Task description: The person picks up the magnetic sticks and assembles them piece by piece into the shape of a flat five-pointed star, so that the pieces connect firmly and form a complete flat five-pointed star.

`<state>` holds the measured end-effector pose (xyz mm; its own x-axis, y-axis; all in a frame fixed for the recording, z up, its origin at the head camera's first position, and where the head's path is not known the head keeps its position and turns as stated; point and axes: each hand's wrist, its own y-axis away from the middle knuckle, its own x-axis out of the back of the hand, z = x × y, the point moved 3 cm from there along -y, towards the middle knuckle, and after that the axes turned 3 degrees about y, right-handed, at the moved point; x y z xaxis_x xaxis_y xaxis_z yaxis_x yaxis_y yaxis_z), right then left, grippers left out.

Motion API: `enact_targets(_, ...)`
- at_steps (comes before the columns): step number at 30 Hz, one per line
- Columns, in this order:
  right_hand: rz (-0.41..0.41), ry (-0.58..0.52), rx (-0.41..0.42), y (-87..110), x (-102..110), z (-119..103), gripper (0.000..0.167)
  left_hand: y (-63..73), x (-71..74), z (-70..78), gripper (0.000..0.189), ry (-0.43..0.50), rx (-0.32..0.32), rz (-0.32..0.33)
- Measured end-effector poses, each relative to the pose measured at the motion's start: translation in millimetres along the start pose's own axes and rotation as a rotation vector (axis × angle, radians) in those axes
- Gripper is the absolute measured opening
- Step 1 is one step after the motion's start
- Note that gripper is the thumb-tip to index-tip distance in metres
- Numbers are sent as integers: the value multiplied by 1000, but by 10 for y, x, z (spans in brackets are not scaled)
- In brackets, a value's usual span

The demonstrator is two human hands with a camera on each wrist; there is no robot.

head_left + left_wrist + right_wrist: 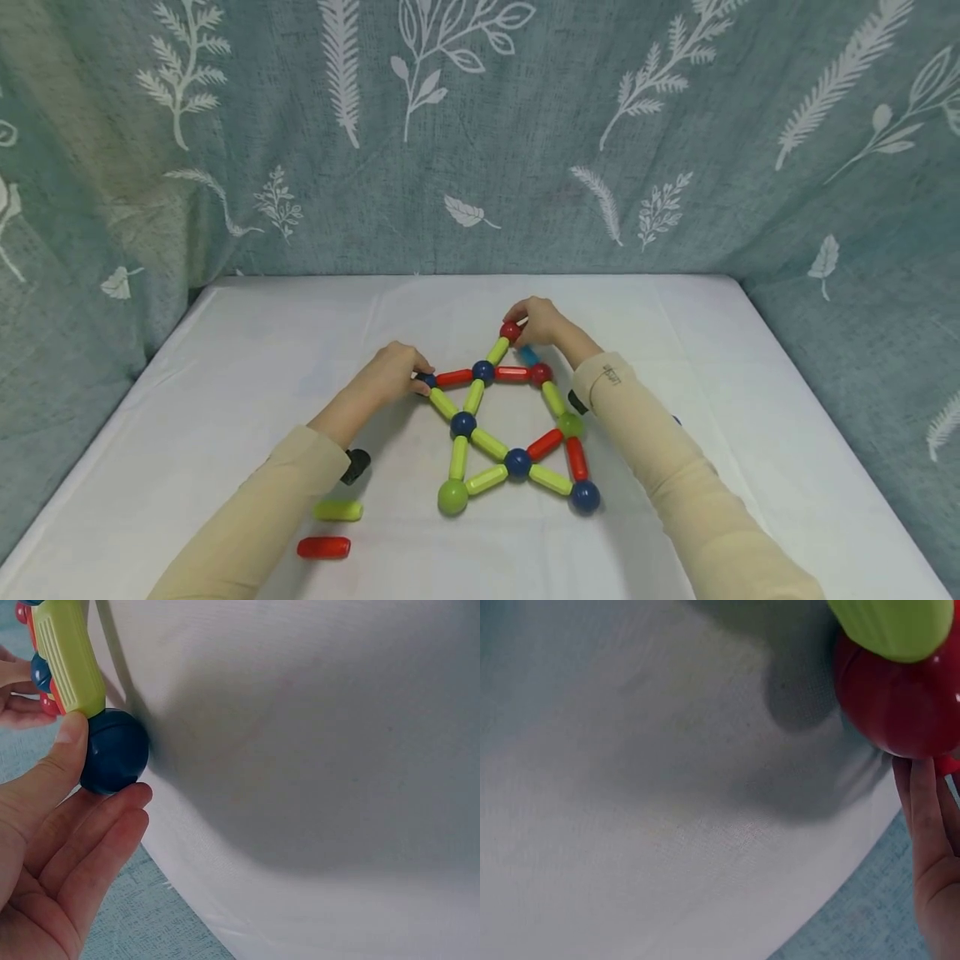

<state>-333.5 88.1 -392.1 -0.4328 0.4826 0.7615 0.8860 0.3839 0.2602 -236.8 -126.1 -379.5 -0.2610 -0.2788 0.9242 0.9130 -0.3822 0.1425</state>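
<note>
A star-like frame of coloured balls and rods, with a blue ball [463, 424] at one inner joint, lies mid-table. At its left point, my left hand [386, 375] pinches a dark blue ball [115, 751] between thumb and fingers; a yellow-green rod [71, 656] leads off it. My right hand [543, 321] grips the red ball [510, 332] at the far point, partly covering it. One yellow-green rod [497, 350] joins that ball to the frame. A blue rod [528, 356] runs from the lower red ball [540, 374] up towards my right fingers.
Left of the frame lie a loose yellow-green rod [338, 511] and a loose red rod [324, 547]. Past my right sleeve [645, 442] a small bit of a dark blue thing [677, 420] peeks out. A patterned curtain [480, 167] hangs behind the white table [300, 317].
</note>
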Motion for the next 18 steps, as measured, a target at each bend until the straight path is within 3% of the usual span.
enact_targets(4, 28, 14, -22, 68, 49, 41, 41, 3, -3, 7, 31, -5, -8, 5)
enact_targets(10, -75, 29, -152, 178, 49, 135, 44, 0, -4, 12, 31, -12, -10, -2)
enact_targets(18, -73, -24, -168, 245, 9, 148, 35, -6, 14, -3, 31, -16, -18, 1)
